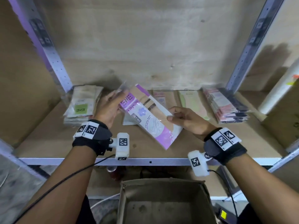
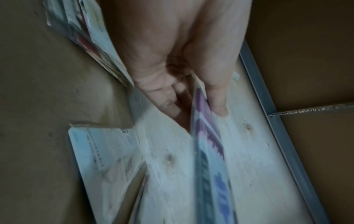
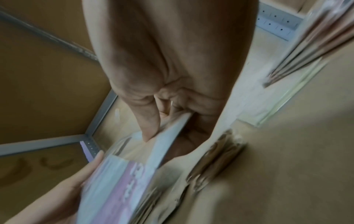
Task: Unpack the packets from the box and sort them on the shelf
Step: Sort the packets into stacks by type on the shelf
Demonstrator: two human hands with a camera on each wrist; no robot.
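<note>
I am holding one purple packet [image 1: 146, 117] with both my hands, up in the air just above the shelf [image 1: 145, 149]. It sits tilted, with its top end up by my left hand and its bottom end down toward me.

My left hand [image 1: 110, 109] is at the top end of the packet. In the left wrist view, my thumb [image 2: 217, 97] lies on one side of the packet and my fingers [image 2: 168, 100] are on the other side, so the packet is pinched between them. My fingers are mostly straight, not balled up.

My right hand [image 1: 186, 120] is at the right edge of the packet, near the middle. My thumb [image 3: 148, 121] presses on the front and my other fingers are bent behind it. So this hand pinches the packet too. My two hands are apart, one at each end.

On the shelf there is a green pile [image 1: 81, 105] of packets at the left and a pink pile [image 1: 226, 105] at the right. Between them, at the back, lie a pink packet [image 1: 160, 98] and a pale green packet [image 1: 193, 102]. A white packet [image 1: 128, 120] lies flat under the one I hold.

The box [image 1: 163, 201] is down below the shelf, right in front of me, with its top open.
</note>
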